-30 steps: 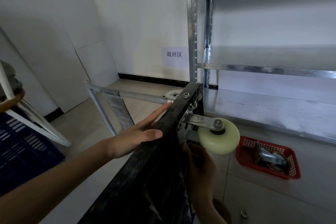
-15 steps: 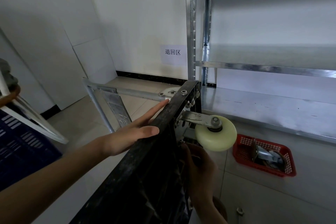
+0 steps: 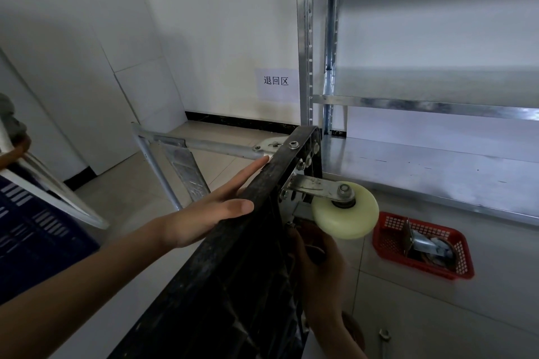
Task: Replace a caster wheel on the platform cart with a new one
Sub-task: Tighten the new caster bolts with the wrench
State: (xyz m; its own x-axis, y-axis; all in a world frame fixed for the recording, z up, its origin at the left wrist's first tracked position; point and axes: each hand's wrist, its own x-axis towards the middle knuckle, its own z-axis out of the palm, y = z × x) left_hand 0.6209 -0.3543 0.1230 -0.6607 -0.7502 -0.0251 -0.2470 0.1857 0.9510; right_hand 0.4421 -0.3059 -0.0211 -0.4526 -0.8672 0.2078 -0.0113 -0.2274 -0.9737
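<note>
The black platform cart (image 3: 233, 242) stands tipped on its edge, underside facing right. A pale yellow caster wheel (image 3: 345, 214) sticks out from its top corner on a metal bracket (image 3: 313, 183) fixed with bolts. My left hand (image 3: 210, 213) lies flat against the deck's left face, fingers straight. Just below the wheel, my right hand (image 3: 320, 271) curls round a small dark tool at the bracket's base; shadow hides what the tool is. Another caster (image 3: 423, 242) with a metal plate lies in a red basket (image 3: 388, 242) on the floor to the right.
A galvanised shelf rack (image 3: 304, 38) stands right behind the cart's corner. The folded cart handle (image 3: 215, 146) reaches left over the tiled floor. A blue crate (image 3: 35, 242) and a white frame sit at far left. A small metal tool (image 3: 384, 335) lies on the floor by my right wrist.
The view has drifted a little. Both hands and the cart keep the same places.
</note>
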